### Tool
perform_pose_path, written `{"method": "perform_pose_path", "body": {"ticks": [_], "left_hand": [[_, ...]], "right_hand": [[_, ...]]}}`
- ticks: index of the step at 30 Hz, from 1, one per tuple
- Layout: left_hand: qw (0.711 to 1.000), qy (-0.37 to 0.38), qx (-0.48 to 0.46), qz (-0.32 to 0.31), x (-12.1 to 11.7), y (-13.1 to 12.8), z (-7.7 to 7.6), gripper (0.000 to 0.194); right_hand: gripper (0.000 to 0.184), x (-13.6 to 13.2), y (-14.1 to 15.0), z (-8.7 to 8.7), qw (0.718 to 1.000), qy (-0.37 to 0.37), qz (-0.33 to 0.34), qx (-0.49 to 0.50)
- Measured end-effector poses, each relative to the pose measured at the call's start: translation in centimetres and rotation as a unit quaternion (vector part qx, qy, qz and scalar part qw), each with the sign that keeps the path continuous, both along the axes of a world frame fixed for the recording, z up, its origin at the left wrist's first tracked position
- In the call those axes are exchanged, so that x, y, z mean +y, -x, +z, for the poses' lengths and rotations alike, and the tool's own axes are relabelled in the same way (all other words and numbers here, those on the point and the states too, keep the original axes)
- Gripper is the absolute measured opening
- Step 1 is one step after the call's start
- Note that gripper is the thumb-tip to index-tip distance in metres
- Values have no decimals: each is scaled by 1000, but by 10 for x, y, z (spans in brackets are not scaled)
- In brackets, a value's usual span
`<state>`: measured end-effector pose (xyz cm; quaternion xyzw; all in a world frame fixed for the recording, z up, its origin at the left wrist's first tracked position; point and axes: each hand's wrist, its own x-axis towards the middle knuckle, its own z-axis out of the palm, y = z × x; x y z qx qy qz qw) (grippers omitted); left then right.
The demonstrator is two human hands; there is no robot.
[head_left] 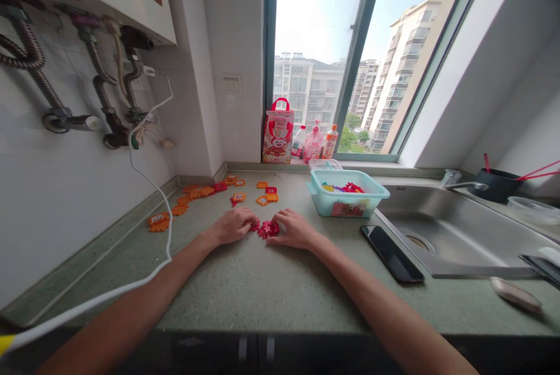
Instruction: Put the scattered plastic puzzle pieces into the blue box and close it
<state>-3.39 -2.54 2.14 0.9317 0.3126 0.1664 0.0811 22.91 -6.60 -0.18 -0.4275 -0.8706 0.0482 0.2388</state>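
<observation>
Both hands are close together over the middle of the counter. My left hand (235,225) is closed, fingertips on the left end of some red toothed building pieces (267,230). From the other side my right hand (294,228) pinches the same red pieces between thumb and fingers. Whether these pieces are joined is too small to tell. Just beyond lie a group of orange and red pieces (267,199) and a small orange piece with a pale middle (238,197). A row of orange pieces (192,193) runs along the left back of the counter.
A light-blue tub (345,207) with coloured pieces stands right of my hands. A phone (391,253) lies beside the steel sink (464,241). A white cable (151,274) crosses near my left forearm. Bottles (313,144) and a red-handled bag (278,137) stand by the window.
</observation>
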Motion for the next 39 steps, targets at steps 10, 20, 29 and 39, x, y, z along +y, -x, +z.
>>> {"method": "perform_pose_path", "body": {"ticks": [10, 20, 29, 39], "left_hand": [[995, -76, 53, 39, 19, 20, -2, 32], [998, -47, 40, 14, 12, 13, -5, 33], [998, -63, 22, 3, 14, 13, -7, 29], [998, -47, -6, -52, 5, 5, -5, 42]], "right_hand": [[40, 5, -18, 4, 999, 43, -12, 12], [27, -1, -21, 10, 998, -11, -8, 68], [22, -3, -8, 6, 999, 48, -12, 10], [26, -2, -8, 11, 995, -63, -8, 75]]}}
